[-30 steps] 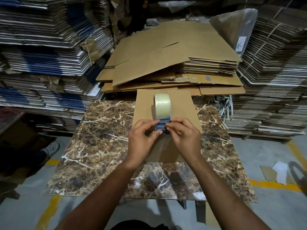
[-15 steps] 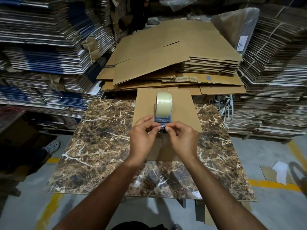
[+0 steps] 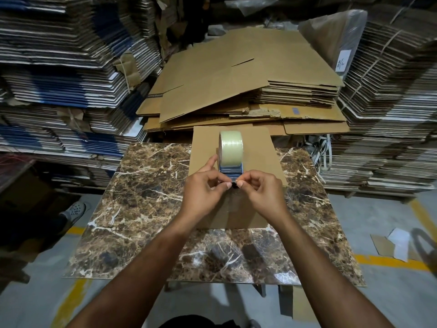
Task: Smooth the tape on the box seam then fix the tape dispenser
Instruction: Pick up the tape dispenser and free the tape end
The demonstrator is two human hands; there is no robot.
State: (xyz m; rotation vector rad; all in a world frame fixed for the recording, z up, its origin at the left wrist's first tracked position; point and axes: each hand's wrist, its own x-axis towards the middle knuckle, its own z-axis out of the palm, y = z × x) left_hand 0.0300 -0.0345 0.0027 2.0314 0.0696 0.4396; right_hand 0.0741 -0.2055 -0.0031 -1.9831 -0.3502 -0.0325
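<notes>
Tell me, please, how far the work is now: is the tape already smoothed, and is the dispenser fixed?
Smoothing looks done: neither hand touches the flat box on the marble table. In hand: the left hand and right hand pinch at the near end of the tape dispenser, above the box. Left: finishing that fix; whether the tape end is threaded cannot be seen.

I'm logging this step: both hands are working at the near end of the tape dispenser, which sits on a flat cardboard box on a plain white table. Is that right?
Not quite. The head view shows the table has a brown marble-patterned top, not plain white. The rest holds: the left hand and right hand pinch at the near end of the tape dispenser, which sits on the flat cardboard box.
</notes>
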